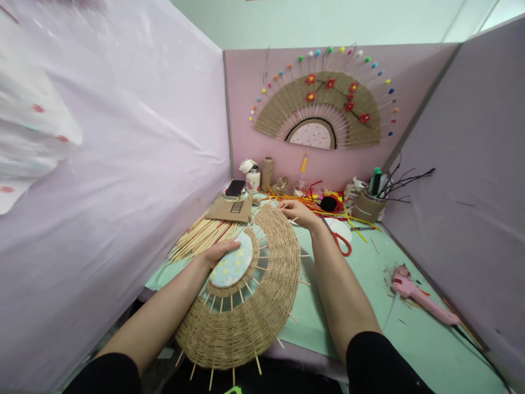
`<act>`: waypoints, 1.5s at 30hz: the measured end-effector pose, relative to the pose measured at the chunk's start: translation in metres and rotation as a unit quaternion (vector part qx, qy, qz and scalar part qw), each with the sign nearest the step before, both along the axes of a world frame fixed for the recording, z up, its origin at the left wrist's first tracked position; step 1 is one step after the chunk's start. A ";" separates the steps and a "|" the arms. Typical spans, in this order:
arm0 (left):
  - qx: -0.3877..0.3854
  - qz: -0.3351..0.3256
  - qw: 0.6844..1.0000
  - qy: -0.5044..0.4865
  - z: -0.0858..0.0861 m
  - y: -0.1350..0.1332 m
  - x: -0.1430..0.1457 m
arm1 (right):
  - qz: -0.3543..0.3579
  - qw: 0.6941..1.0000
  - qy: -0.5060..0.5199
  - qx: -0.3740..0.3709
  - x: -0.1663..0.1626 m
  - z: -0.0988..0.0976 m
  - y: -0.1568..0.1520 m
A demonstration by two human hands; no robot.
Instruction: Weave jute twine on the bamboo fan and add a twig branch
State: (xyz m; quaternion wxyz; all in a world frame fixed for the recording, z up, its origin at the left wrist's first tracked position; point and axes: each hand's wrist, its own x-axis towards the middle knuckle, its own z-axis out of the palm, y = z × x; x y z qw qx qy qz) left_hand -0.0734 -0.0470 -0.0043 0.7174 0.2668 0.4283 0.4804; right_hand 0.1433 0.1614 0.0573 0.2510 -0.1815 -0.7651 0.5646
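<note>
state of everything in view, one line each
woven fan: flat on the table, stick ends poking out
left hand: open, palm down on the fan's floral centre
right hand: at the fan's far edge, grip unclear
stick bundle: lying loose beside the fan
glue gun: lying on its side, untouched
scissors: lying flat, partly hidden
wall fan: hung up, decorated with red flowers

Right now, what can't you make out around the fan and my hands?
Head view only.
Right hand: fingertips curled on the fan, grip unclear.
Oval centre: partly under the left hand.
White spotted thing, far left: blurred.
Back clutter: too small.
</note>
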 end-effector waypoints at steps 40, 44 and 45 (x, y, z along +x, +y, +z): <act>0.026 -0.090 0.996 0.013 -0.003 -0.003 0.008 | -0.103 0.993 0.039 0.030 -0.017 -0.005 -0.007; 0.029 -0.077 0.996 0.020 -0.002 -0.003 0.007 | -0.074 0.996 0.006 0.039 -0.018 -0.004 -0.011; 0.028 -0.069 0.997 0.023 -0.001 -0.003 0.007 | -0.068 0.997 0.007 0.038 -0.017 -0.004 -0.010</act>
